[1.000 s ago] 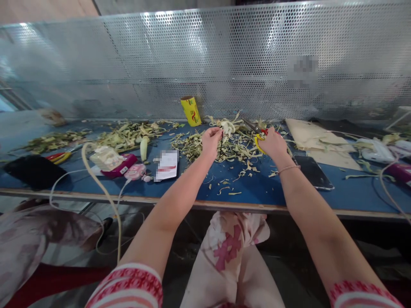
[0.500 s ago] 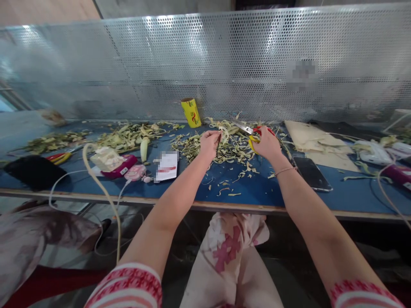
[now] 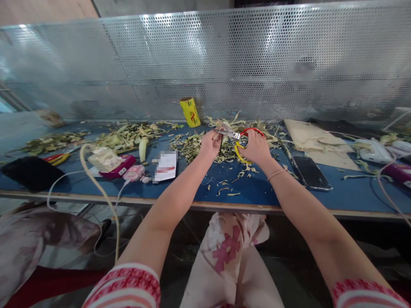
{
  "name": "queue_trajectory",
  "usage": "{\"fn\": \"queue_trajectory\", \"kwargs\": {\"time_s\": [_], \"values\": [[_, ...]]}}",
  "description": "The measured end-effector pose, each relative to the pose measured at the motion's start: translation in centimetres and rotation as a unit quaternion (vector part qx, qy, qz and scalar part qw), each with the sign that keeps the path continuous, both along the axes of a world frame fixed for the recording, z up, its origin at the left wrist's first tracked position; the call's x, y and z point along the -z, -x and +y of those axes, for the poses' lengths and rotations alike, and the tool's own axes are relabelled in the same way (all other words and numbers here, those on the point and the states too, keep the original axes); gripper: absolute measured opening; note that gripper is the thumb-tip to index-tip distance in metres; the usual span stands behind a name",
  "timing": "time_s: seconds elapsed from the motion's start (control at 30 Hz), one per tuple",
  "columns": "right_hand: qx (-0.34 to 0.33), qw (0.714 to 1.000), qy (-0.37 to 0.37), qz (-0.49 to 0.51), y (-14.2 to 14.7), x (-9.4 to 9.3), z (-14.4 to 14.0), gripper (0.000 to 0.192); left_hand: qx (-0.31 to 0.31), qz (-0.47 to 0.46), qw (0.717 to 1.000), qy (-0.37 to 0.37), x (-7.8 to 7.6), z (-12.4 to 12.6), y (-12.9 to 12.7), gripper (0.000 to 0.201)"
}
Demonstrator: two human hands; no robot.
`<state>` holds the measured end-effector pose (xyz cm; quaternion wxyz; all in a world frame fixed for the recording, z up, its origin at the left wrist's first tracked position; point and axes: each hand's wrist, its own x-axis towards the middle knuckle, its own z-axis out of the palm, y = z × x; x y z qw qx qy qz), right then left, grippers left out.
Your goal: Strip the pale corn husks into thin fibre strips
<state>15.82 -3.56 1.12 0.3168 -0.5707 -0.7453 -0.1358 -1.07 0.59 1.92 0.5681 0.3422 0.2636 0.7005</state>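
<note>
My left hand [image 3: 210, 145] is closed in a pinch over the heap of plant trimmings [image 3: 192, 147]. A thin dark strand [image 3: 220, 145] hangs from its fingertips; any other piece there is hidden behind the blades. My right hand [image 3: 258, 147] is shut on scissors [image 3: 236, 135] with one red and one yellow handle loop. Their blades are parted and point left, right at my left fingertips. Pale curled scraps [image 3: 247, 169] lie on the blue tabletop [image 3: 257, 194] below the hands.
A yellow tube [image 3: 190, 112] stands behind the heap, before a perforated metal screen [image 3: 224, 64]. To the left are a phone [image 3: 167, 167], a pink device [image 3: 134, 173], a hose [image 3: 96, 179] and other scissors [image 3: 59, 158]. Another phone [image 3: 311, 172] and cardboard [image 3: 316, 137] lie right.
My right hand has moved left with the scissors, bringing their blades to my left fingertips. The handle loops have spread apart. My left hand has stayed nearly in place.
</note>
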Motion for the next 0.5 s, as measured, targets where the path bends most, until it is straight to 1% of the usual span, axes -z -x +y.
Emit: {"fn": "queue_trajectory", "kwargs": {"time_s": [0.1, 0.27, 0.37, 0.5], "values": [[0.000, 1.000, 0.012, 0.003, -0.21, -0.17, -0.02, 0.054, 0.011, -0.002, 1.000, -0.006, -0.05, -0.26, -0.12, 0.013], [0.004, 1.000, 0.015, 0.000, -0.45, -0.27, 0.07, 0.055, 0.033, -0.012, 0.999, 0.020, -0.11, -0.57, -0.01, 0.016], [0.003, 1.000, 0.006, -0.001, -0.52, -0.27, 0.08, 0.055, 0.032, 0.007, 0.999, 0.024, -0.06, -0.56, 0.06, 0.015], [-0.002, 1.000, -0.002, -0.003, -0.64, -0.36, -0.06, 0.054, 0.011, 0.012, 0.999, 0.039, -0.03, -0.43, 0.03, 0.017]]}}
